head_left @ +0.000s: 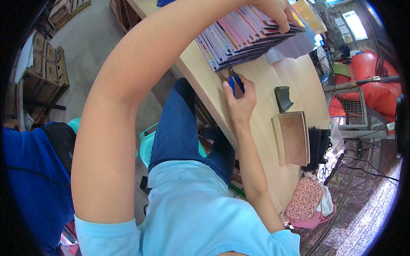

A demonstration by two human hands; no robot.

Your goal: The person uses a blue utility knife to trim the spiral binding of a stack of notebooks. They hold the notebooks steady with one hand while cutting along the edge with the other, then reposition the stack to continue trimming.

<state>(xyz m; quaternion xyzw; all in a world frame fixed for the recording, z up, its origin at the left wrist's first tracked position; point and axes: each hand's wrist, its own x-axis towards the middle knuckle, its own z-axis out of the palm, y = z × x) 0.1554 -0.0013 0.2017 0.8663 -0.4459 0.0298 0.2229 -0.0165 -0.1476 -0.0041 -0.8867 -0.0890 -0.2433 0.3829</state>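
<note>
A fanned stack of spiral-bound notebooks [239,36] lies at the far part of the table, its black coil edges toward me. My left hand [276,12] reaches across to the stack's far right end, its bent fingers closed at the coil of a notebook; the fingertips are partly hidden. In my right hand [242,102] is a pair of blue-handled pliers [232,83], thumb on one handle and fingers round the other. The jaws point away from me and meet the coil edge at the stack's near left corner.
A dark block [283,99] and a brown board-like box [294,138] lie on the wooden table [260,153] at right, beside black coils [317,147]. A pink patterned bag [305,198] sits by the near edge. Another person in blue [34,183] is at left, near stacked cartons [42,64].
</note>
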